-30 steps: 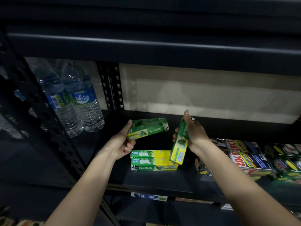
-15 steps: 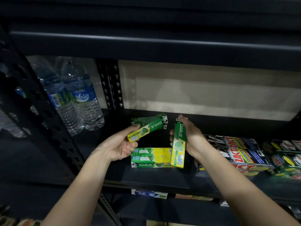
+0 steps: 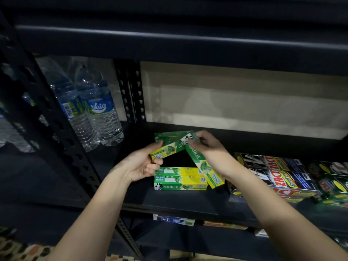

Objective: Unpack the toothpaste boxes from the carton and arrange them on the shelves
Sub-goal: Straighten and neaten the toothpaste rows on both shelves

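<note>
green boxes gripped by left hand [image 3: 143,164] and right hand [image 3: 211,147]; water bottles [image 3: 98,110] left, zact boxes [image 3: 278,174] right.

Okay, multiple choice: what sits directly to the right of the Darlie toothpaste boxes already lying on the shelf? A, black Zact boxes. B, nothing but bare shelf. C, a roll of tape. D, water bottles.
A: the black Zact boxes lie to the right of the stacked Darlie boxes on the same shelf, while the water bottles stand off to the left.
</note>
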